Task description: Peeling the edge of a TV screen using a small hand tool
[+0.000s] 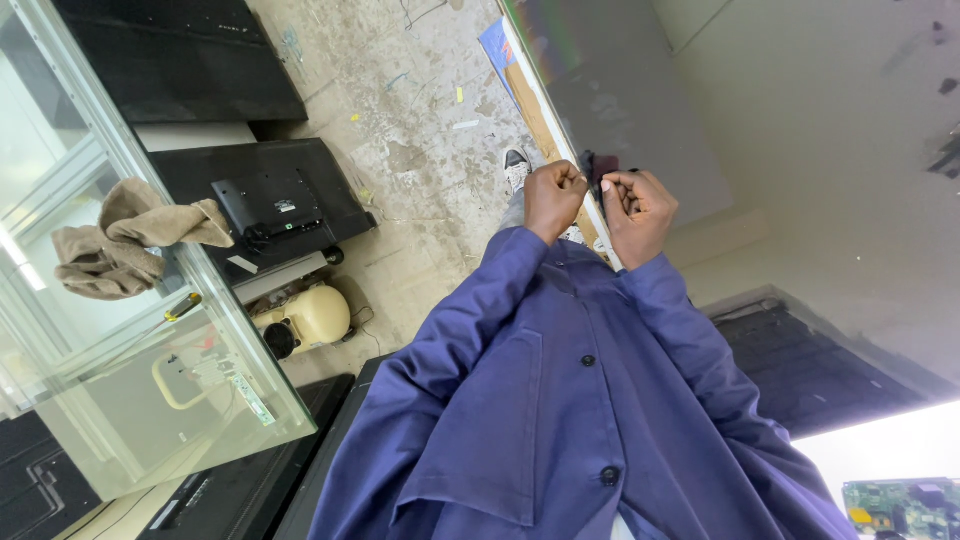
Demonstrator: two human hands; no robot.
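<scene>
**Both hands pinched at the edge of a large flat panel**

The left hand (553, 198) is curled into a loose fist, fingers folded in, knuckles against the pale edge strip of a large grey panel (640, 110). The right hand (638, 212) is likewise closed, fingers tucked, just beside the left. Between the two hands sits a small dark piece (589, 168) at the panel's edge; both hands appear to pinch it, but the exact grip is hidden by the fingers. Whether the piece is loose or attached to the panel cannot be told.

Both arms wear blue work-coat sleeves (470, 310), and the buttoned coat front fills the lower middle of the view. One grey shoe (516, 166) shows just beyond the left hand, on a stained concrete floor (420, 120).

Further out: a black television back (268, 200) lies on the floor, a cream-coloured round device (305, 320) near it. A glass-topped table (150, 380) stands on that side, with a crumpled beige cloth (125, 235) on it. A green circuit board (900, 505) shows at the lower corner on the other side.
</scene>
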